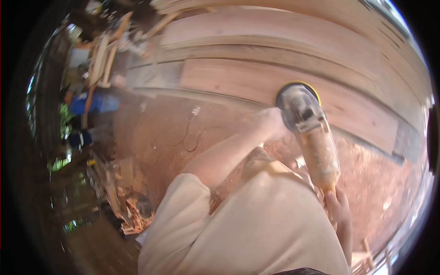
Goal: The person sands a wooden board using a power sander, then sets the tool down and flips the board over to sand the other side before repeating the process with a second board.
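Sanding in progress: left grip (272,124) clenches the head of a dusty grey, yellow-rimmed disc sander (306,120) pressed on a long reddish wooden plank (229,80); right grip (338,208) clasps its tail. The next stroke likely demands a flat disc.

We see a reddish-brown earth floor dusted with sawdust (160,133), with a thin dark cable (188,137) looping across it. Long pale wooden boards (275,27) lie stacked along the far side. At the upper left, light-coloured wooden slats (103,59) lean together, blurred, with a blue bundle (91,103) just below them. A heap of pale wood offcuts (133,220) lies at the lower left. Green foliage (64,119) shows at the left edge, and daylight (389,9) breaks in at the upper right.
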Motion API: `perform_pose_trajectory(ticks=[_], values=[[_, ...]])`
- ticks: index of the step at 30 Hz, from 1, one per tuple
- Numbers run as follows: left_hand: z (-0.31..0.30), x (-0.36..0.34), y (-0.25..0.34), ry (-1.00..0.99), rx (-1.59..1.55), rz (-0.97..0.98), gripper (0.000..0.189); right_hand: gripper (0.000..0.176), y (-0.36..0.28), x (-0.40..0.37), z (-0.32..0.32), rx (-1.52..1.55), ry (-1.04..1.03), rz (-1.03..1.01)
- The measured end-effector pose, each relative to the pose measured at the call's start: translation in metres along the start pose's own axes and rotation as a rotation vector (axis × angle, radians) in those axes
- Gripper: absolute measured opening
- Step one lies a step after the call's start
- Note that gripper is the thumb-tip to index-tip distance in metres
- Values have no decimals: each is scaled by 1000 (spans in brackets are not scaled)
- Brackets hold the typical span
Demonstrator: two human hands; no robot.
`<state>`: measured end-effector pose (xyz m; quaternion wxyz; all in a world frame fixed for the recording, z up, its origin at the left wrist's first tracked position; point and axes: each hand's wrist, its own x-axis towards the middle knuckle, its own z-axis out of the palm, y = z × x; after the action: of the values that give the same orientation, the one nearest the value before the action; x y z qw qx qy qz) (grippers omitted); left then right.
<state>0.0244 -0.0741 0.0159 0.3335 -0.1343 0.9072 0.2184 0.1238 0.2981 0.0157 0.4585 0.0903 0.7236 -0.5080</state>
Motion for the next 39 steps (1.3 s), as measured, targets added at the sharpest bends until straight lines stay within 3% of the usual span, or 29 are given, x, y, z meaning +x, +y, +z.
perform_pose_trajectory(ticks=[7, 18, 20, 24, 27, 29, 30, 32, 35, 36, 38, 39], values=[[13, 37, 54, -66, 106, 90, 40, 55, 5, -12, -7, 57, 95, 49], [12, 81, 130, -94, 219, 313, 36, 48, 25, -37, 0, 291, 332, 124], [31, 88, 165, -153, 308, 356, 34, 46, 49, -46, -11, 316, 368, 121], [65, 79, 258, -105, 292, 505, 38, 40, 93, -75, -44, 470, 482, 40], [80, 75, 296, -83, 302, 577, 39, 42, 106, -85, -51, 539, 587, 7], [88, 73, 317, -48, 375, 637, 28, 45, 113, -87, -52, 541, 636, 2], [94, 75, 324, -41, 372, 640, 28, 46, 121, -84, -50, 568, 647, -18], [112, 80, 329, 222, 403, 798, 19, 48, 122, -80, -45, 590, 650, -41], [126, 80, 319, 363, 399, 817, 17, 51, 112, -71, -28, 652, 704, -8], [121, 77, 313, 364, 401, 816, 17, 51, 118, -72, -20, 663, 665, -11], [104, 62, 290, 91, 406, 722, 19, 50, 125, -77, -2, 650, 579, -55], [96, 56, 273, 64, 375, 694, 20, 50, 123, -78, 6, 658, 591, -47]])
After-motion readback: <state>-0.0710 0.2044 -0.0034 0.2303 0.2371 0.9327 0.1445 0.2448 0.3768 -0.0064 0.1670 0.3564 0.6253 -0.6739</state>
